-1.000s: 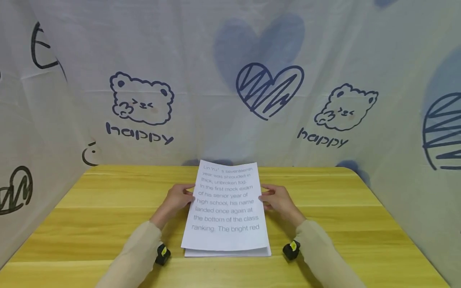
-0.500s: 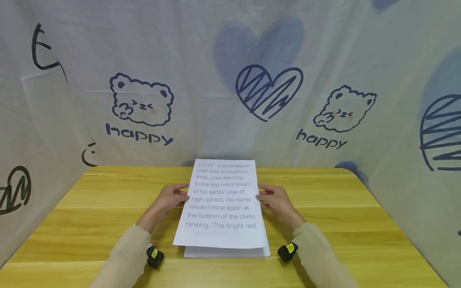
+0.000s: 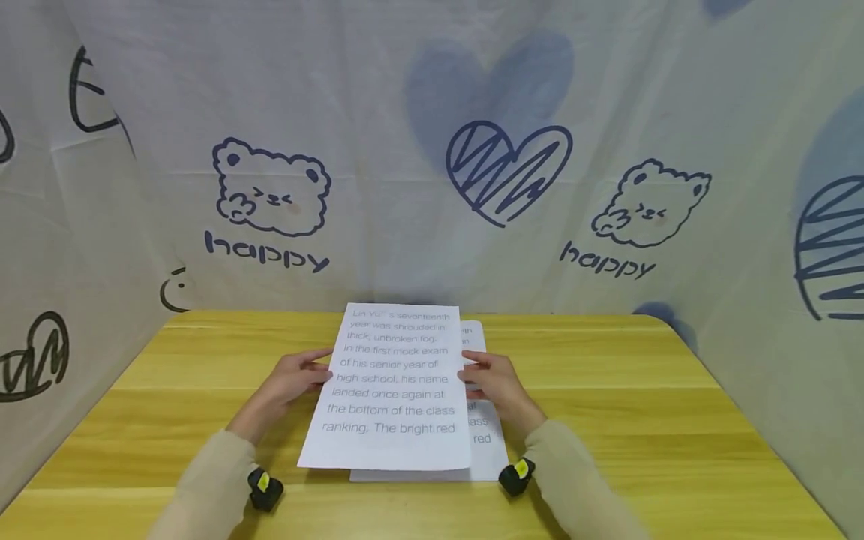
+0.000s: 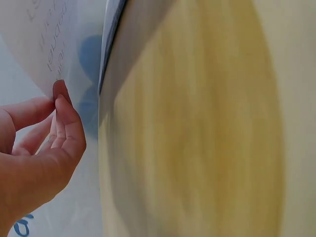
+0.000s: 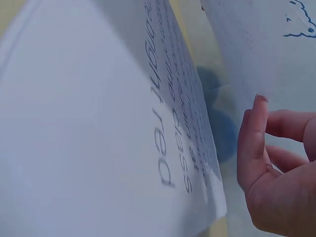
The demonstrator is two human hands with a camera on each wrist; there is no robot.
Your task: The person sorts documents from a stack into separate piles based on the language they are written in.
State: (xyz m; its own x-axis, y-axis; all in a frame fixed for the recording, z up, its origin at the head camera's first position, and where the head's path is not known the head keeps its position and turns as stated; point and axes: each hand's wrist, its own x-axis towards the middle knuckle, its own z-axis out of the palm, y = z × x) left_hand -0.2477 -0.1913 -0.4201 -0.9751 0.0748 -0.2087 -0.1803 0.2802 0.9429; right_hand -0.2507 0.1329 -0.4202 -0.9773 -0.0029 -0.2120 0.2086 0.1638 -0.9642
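And there's the sheet (image 3: 391, 390), held over the table (image 3: 587, 375), long axis running twelve to six, first line up at twelve; left hand (image 3: 290, 381) pinches the nine o'clock edge, right hand (image 3: 498, 382) the three o'clock edge, thumb and fingers clamped on paper both sides; the fingertips behind are lost from the head view, but the wrist views catch the pinch; beneath lies a page (image 3: 487, 450), mostly covered, line ends like "red" peeping out at four; the right wrist view shows the gap between them; the left one cuts the sheet off, print faint; sleeves (image 3: 209, 487) run off at five and seven.
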